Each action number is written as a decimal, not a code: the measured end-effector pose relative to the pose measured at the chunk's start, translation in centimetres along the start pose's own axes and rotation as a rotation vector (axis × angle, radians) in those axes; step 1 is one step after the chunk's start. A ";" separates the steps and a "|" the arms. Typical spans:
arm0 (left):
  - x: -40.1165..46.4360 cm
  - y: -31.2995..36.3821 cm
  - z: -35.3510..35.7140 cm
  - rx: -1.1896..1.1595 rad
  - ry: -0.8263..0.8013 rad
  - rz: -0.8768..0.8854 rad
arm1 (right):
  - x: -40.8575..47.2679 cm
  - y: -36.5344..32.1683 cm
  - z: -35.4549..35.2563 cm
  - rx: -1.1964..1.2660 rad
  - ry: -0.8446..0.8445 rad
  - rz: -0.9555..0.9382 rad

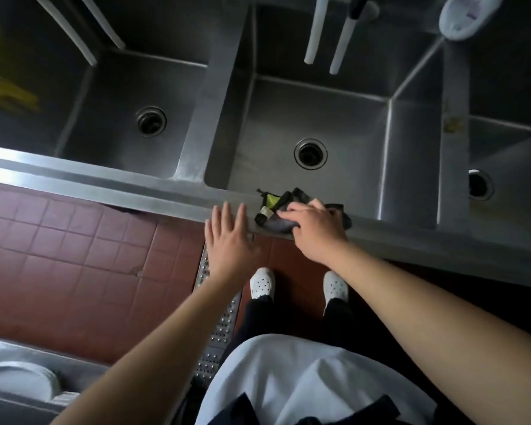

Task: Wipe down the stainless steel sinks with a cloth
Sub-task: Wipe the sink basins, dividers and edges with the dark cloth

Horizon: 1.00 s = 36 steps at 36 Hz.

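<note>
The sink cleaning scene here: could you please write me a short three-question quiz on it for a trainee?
1. True or false: the right hand holds the cloth on the front rim of the sinks.
2. Multiple choice: the left hand is A) gripping the cloth, B) open with fingers spread by the rim, C) down in the drain.
3. Fill in: the two white tubes hang over the ___ basin.

Key
1. True.
2. B.
3. Middle; the left basin and right basin flank it.
</note>
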<state>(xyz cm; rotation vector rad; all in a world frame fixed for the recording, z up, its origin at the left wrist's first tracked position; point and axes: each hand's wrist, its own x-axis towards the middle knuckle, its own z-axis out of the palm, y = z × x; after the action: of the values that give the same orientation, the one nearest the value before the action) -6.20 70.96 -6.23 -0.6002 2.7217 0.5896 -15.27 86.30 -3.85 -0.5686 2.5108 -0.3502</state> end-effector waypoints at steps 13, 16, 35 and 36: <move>-3.4 11.9 4.6 0.126 -0.110 0.201 | -9.4 17.5 -1.7 0.002 0.163 0.081; -2.7 15.8 5.6 0.098 -0.095 0.175 | -11.7 22.2 -2.5 -0.053 0.198 0.109; 0.9 28.0 10.1 -0.099 -0.018 -0.477 | -9.6 31.9 -10.9 0.091 0.541 -0.073; 0.8 28.2 10.5 -0.093 -0.009 -0.490 | -9.1 31.9 -10.9 0.078 0.470 -0.086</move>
<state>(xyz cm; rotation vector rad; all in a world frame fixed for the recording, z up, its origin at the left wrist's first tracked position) -17.73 98.81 -6.50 -1.2306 2.4096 0.5843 -24.66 119.90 -2.20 -0.6220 2.9064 -0.6793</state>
